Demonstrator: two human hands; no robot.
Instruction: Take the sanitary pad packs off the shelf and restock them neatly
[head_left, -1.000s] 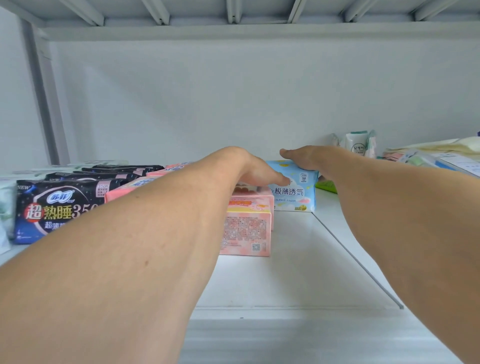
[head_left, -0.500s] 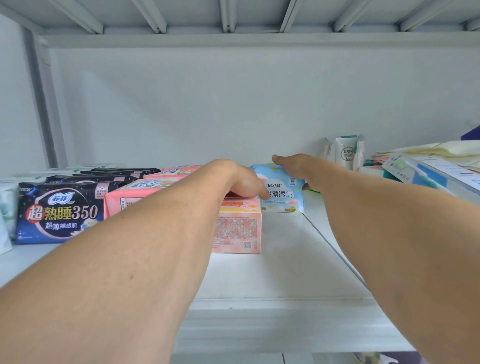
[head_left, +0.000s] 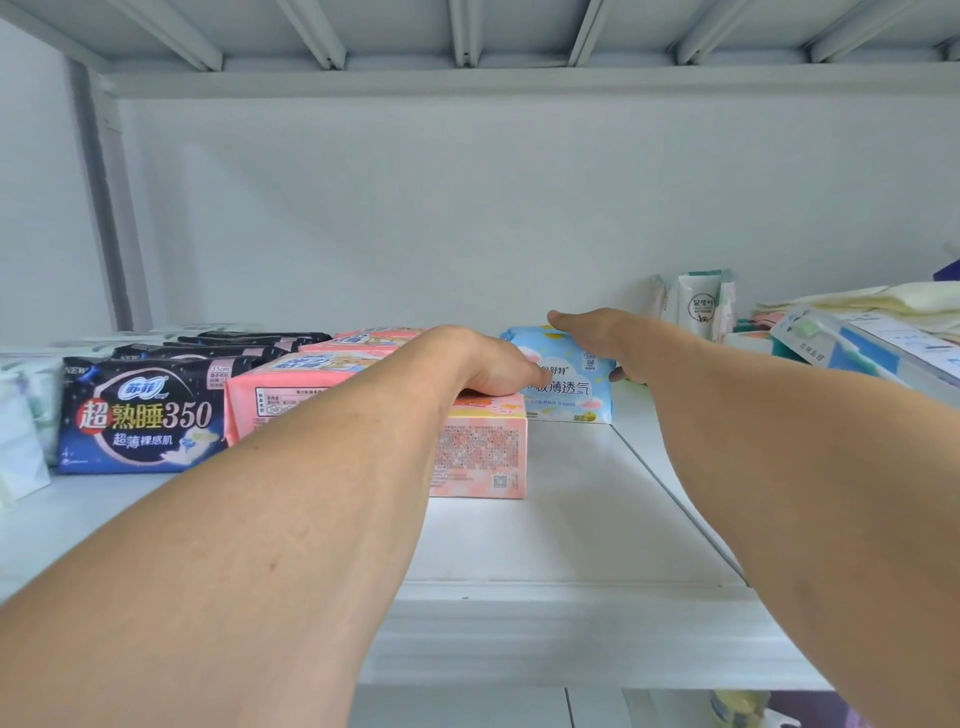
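Right hand (head_left: 597, 338) gripping blue pack (head_left: 569, 387) | left hand (head_left: 493, 366) curled against it

Shop stockroom, white metal shelf (head_left: 519, 551), rows of packaged pad packs (head_left: 140, 415)

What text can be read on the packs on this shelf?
dark blue pack: "NEW", "超熟睡350", "超薄裸感肌".
light blue pack, which both hands touch: "薄透气", "240"; the rest is covered or too small.
white tube: Korean label, too small.
pink packs: fine print and QR code, unreadable.
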